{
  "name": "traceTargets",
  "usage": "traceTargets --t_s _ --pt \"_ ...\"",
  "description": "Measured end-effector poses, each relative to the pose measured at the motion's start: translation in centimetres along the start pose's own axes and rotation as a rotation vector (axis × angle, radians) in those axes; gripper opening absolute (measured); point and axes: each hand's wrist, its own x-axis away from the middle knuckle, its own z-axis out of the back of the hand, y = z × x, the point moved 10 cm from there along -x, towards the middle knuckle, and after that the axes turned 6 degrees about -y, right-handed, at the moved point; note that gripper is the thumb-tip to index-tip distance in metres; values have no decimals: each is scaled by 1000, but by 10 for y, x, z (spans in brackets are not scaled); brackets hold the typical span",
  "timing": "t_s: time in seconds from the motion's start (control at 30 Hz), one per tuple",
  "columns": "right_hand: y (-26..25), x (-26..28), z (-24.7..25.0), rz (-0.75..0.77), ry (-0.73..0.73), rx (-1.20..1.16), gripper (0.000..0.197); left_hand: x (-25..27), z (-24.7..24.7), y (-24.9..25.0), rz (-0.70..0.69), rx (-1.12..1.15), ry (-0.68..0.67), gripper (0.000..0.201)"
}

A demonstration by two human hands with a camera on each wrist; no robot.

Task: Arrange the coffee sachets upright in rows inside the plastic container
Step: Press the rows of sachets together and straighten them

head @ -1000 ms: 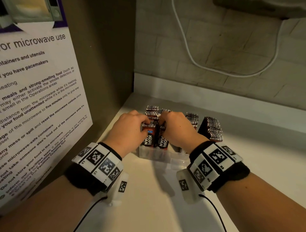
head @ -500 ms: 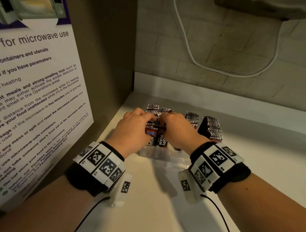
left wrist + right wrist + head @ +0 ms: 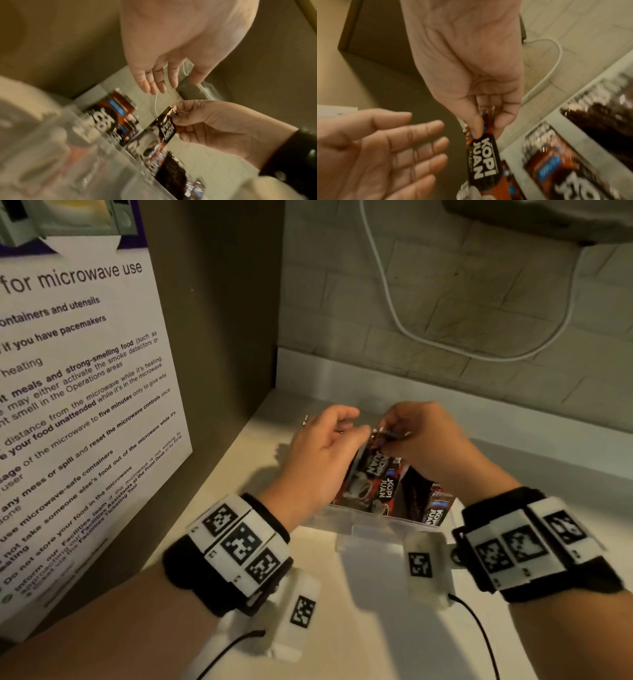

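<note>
The right hand (image 3: 428,440) pinches a brown-and-black foil coffee sachet (image 3: 370,474) above the clear plastic container (image 3: 376,534); the left hand (image 3: 322,460) hovers beside it, fingers spread. Unsupported, neighbouring upright sachets (image 3: 428,501) might topple.

the plastic container (image 3: 376,530) – far side hidden behind both hands; sachets (image 3: 109,121) inside it blurred, small print unreadable.

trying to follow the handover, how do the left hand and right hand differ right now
The right hand pinches a coffee sachet by its top edge; the left hand holds nothing. The right hand's fingers curl round the sachet, while the left hand's are spread, palm open beside it. Both hover above the plastic container.
</note>
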Motion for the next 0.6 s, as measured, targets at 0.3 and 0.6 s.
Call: traceTargets --t_s 0.3,0.6 --pt "16 22 -18 -54 -4 363 21 -6 -86 -23 457 620 -208 70" --pt "18 32 -45 -189 31 386 31 -17 -105 -51 622 695 -251 86"
